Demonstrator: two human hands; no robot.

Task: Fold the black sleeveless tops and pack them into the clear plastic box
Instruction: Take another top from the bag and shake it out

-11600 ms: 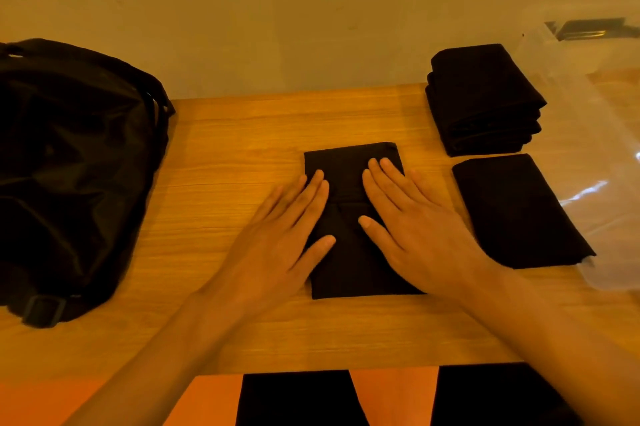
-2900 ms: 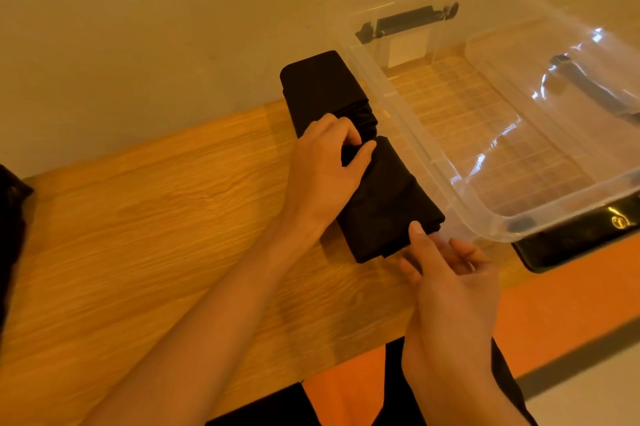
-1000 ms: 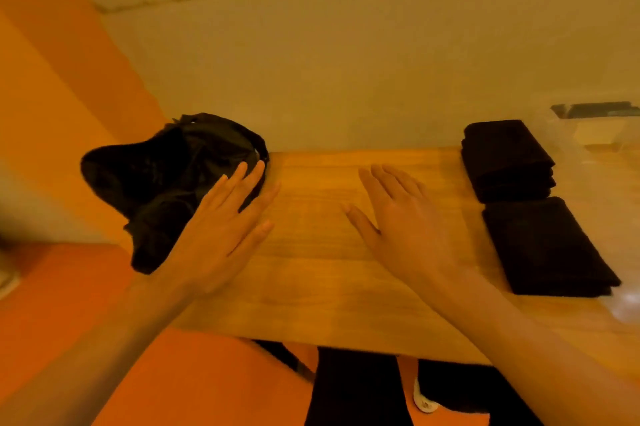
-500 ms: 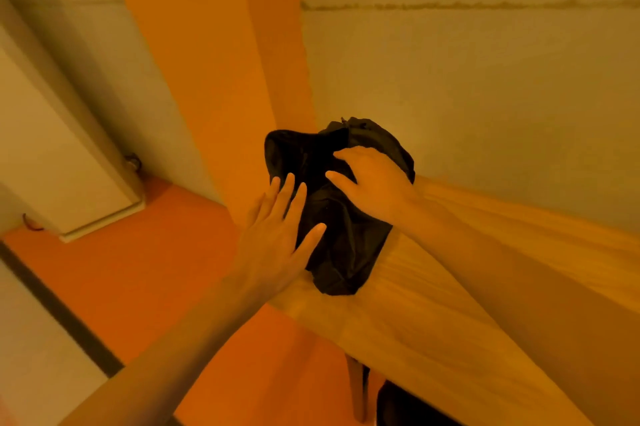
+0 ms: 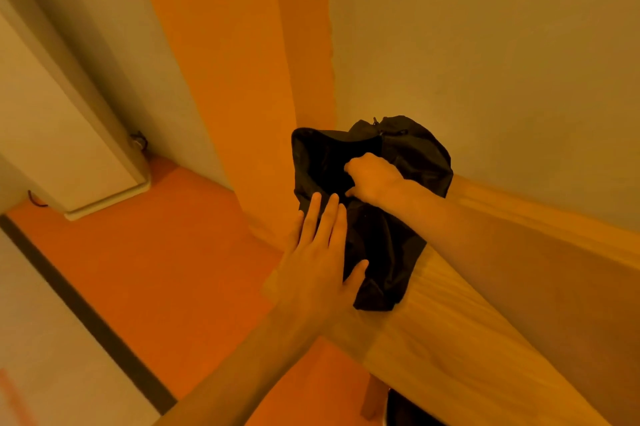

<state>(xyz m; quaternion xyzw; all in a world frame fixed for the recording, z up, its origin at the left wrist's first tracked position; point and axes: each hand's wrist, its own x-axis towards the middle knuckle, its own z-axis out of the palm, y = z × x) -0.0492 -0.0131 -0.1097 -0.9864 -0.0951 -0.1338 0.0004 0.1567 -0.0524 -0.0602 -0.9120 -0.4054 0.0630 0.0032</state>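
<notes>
A black bag (image 5: 408, 155) sits at the left end of the wooden table (image 5: 450, 339), its mouth facing me. My right hand (image 5: 372, 179) reaches into the bag's opening with the fingers curled down inside; what they hold is hidden. My left hand (image 5: 318, 263) lies flat with straight fingers against the bag's near left side. The folded black tops and the clear plastic box are out of view.
The table's left edge drops to an orange floor (image 5: 173, 269). An orange wall strip (image 5: 242, 62) stands behind the bag. A white cabinet (image 5: 52, 120) stands at far left. One table leg (image 5: 374, 398) shows below the tabletop.
My right hand has gone from the bag's top into its opening and curled. My left hand has slid up against the bag's side. The view has turned a little further left.
</notes>
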